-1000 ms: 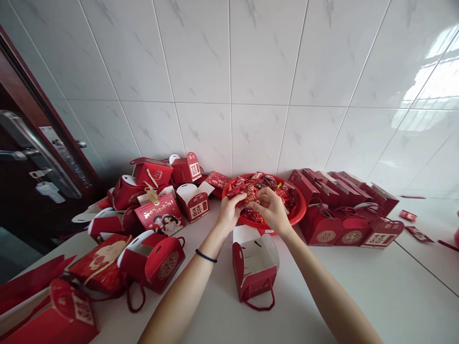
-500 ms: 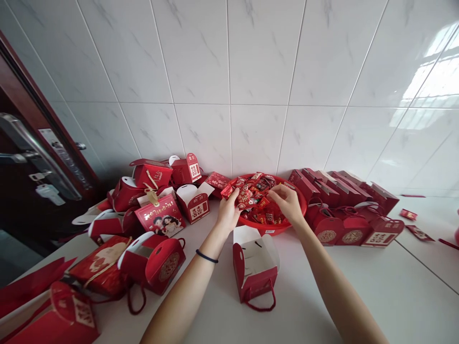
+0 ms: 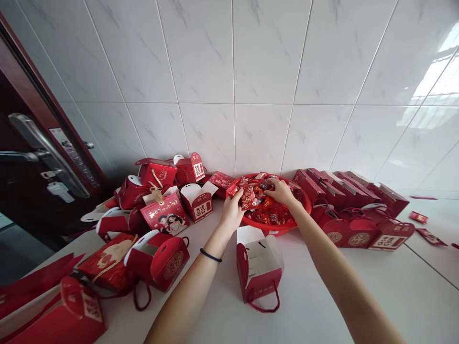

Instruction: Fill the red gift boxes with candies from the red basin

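Observation:
My left hand (image 3: 233, 209) is closed round several red wrapped candies (image 3: 248, 198), held over the left rim of a red plastic basin (image 3: 304, 203). Loose wrapped candies (image 3: 267, 216), mostly red, fill the basin. My right hand (image 3: 281, 192) reaches in from the right, its thumb and forefinger closing on a dark-wrapped candy at the back of the heap. An open red gift box (image 3: 261, 284) with a white inside and a red cord handle stands just in front of the basin, below and between my hands. No candy shows inside it.
Several red gift boxes (image 3: 168, 215), some open, crowd the left of the white table (image 3: 304, 306). More boxes (image 3: 358, 234) stand in rows at the right. Two small red packets (image 3: 419, 217) lie at the far right. A tiled wall (image 3: 263, 134) rises behind; a door handle (image 3: 50, 157) is at left.
My right hand has moved slightly left and down into the candies, its fingers now among them. My left hand keeps its candies. The whole view has shifted slightly.

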